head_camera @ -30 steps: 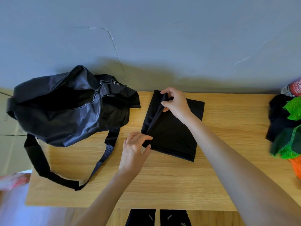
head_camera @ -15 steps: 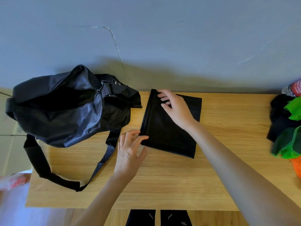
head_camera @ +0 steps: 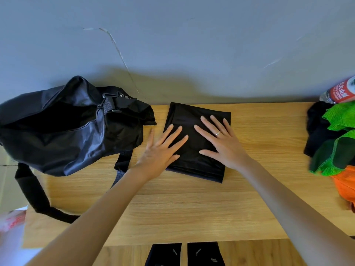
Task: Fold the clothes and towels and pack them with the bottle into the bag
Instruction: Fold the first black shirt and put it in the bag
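Hands lie flat on a folded black cloth (head_camera: 194, 143) on the bench (head_camera: 172, 208); left hand (head_camera: 161, 150) has its fingers straight and spread, palm on the cloth's left edge, little finger out over bare wood; right hand (head_camera: 221, 141) presses the cloth's middle with fingers spread, a ring (head_camera: 218, 133) on one of them; neither grip has hold of anything, both simply press down; the cloth forms a neat stacked rectangle under both palms, layered edges showing at its near side; bag (head_camera: 67, 131) sits just left of the left hand, black, mouth unzipped and gaping, one flap near the cloth's far left corner; its strap (head_camera: 38, 194) trails toward the near bench edge, passing close by the left wrist; well right of the right hand, at the bench end, lies a pile of clothes (head_camera: 334, 143) in black, green mesh and orange; bottle (head_camera: 340, 92) with a red label lies beyond the pile, partly cut off by the frame
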Tool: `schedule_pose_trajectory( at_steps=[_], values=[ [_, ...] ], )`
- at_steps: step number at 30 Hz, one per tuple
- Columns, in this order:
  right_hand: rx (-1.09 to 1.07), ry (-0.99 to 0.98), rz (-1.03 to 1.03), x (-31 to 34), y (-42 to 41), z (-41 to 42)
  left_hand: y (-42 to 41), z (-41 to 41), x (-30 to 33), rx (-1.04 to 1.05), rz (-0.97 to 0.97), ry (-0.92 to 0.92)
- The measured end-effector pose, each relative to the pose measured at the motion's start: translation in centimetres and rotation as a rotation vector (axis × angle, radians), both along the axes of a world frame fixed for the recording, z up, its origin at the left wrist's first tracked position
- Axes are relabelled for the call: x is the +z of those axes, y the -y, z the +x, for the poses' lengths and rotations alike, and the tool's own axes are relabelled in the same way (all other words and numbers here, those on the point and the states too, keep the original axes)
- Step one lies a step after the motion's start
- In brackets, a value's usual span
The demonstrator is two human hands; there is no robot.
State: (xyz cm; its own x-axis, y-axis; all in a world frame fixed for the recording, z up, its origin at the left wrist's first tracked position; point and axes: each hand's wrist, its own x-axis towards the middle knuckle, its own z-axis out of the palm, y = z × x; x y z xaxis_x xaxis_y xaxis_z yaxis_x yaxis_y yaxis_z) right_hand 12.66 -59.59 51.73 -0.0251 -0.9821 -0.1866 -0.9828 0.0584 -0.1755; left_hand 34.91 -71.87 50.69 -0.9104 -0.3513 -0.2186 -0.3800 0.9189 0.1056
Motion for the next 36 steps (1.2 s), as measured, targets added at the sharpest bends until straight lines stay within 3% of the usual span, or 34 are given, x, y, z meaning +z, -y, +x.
schedule_pose_trajectory(
  at_steps=[6, 13, 19, 23, 31, 36],
  values=[
    [0.035, -0.014, 0.044, 0.2, -3.1, -3.3, -4.9, -1.9, -0.1, 0.033, -0.041, -0.026],
    [-0.01, 0.064, 0.046, 1.2, -7.7, -6.2, -9.2, -5.0, 0.9, 0.027, 0.068, -0.022],
    [-0.5, 0.404, -0.199, 2.8, -7.5, -8.2, -5.4, -9.1, 3.5, 0.377, 0.235, -0.368],
    [-0.669, 0.393, -0.17, 2.4, -5.8, -10.5, -1.7, -12.6, 3.7, 0.516, 0.304, -0.295],
    [-0.659, 0.437, -0.128, 1.8, -4.1, -11.7, -0.6, -13.7, 3.2, 0.536, 0.402, -0.255],
    [-0.652, 0.561, -0.124, 2.0, -4.1, -11.8, -0.3, -12.8, 2.3, 0.539, 0.443, -0.265]
  ],
)
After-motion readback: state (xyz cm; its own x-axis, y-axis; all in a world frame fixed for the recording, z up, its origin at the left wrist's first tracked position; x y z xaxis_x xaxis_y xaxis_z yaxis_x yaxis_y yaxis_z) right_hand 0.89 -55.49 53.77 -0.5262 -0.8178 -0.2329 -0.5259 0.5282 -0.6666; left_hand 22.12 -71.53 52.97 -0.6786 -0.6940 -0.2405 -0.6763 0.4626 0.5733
